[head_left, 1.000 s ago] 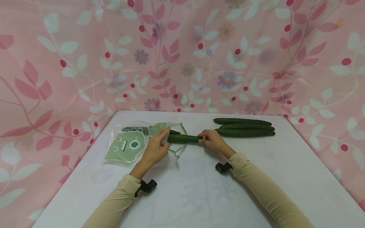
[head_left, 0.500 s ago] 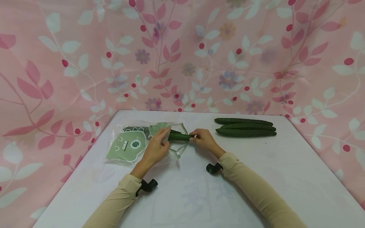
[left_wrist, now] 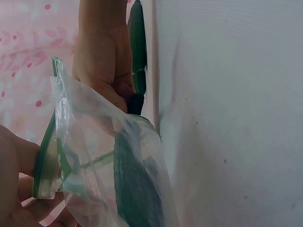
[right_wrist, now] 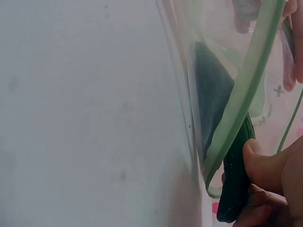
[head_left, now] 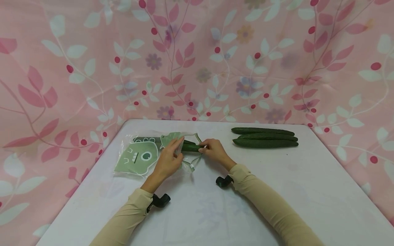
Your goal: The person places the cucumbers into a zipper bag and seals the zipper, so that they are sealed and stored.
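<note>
Mid-frame, the right hand (head_left: 214, 151), grip clamped on a cucumber (right_wrist: 234, 184), should push level while the left hand (head_left: 167, 160) pinches the zip bag (head_left: 136, 159).

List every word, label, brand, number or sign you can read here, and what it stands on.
No words, brands or numbers are readable.
"+": a plus-like mark on the clear zipper bag, right wrist view.
Fainter marks below it: too blurred to read.

A pink fabric backdrop (head_left: 203, 71), printed with white and rose leaves and red dots, hangs behind a white cloth-covered table (head_left: 187, 212), a tiny dark speck (head_left: 287, 154) marking its right side.
</note>
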`<state>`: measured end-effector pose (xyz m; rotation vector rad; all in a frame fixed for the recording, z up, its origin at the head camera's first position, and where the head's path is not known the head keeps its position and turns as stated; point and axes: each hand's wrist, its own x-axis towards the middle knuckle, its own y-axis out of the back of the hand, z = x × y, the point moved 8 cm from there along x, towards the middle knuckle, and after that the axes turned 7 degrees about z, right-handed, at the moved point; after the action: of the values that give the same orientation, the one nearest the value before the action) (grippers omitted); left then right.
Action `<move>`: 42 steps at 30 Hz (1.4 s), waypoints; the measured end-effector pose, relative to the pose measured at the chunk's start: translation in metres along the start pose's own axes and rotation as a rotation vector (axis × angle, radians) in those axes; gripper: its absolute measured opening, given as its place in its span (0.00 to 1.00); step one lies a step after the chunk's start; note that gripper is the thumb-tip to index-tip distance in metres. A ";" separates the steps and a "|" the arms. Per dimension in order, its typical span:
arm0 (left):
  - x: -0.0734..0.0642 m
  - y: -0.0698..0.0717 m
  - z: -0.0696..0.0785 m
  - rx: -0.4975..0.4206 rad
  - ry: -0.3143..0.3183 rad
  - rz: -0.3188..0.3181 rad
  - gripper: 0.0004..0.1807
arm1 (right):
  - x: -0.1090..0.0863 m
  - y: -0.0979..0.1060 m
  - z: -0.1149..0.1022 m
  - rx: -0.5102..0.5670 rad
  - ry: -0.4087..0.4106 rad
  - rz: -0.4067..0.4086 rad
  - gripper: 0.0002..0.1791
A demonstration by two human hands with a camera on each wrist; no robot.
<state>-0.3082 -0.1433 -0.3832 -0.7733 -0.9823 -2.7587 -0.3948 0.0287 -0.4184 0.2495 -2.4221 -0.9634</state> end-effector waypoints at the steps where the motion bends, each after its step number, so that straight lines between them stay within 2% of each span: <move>1: 0.000 0.000 0.000 0.000 0.000 0.002 0.36 | 0.001 -0.001 -0.001 -0.001 -0.004 0.001 0.13; 12: -0.001 0.002 0.001 -0.011 0.012 0.024 0.37 | 0.008 -0.014 -0.013 -0.011 -0.034 0.003 0.14; 21: 0.002 0.007 0.002 0.015 -0.025 0.094 0.37 | 0.014 -0.022 -0.017 -0.027 -0.051 -0.002 0.14; 24: 0.002 0.008 0.001 0.010 -0.021 0.107 0.37 | 0.016 -0.024 -0.019 -0.040 -0.045 0.004 0.13; 34: 0.000 0.010 -0.004 -0.059 0.046 0.120 0.38 | 0.020 -0.032 -0.028 -0.055 -0.037 0.009 0.13; 42: 0.000 0.010 -0.005 -0.081 0.066 0.107 0.40 | 0.024 -0.040 -0.031 -0.061 -0.039 0.032 0.12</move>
<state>-0.3082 -0.1542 -0.3812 -0.7185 -0.7975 -2.7276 -0.4001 -0.0268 -0.4169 0.1710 -2.4201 -1.0348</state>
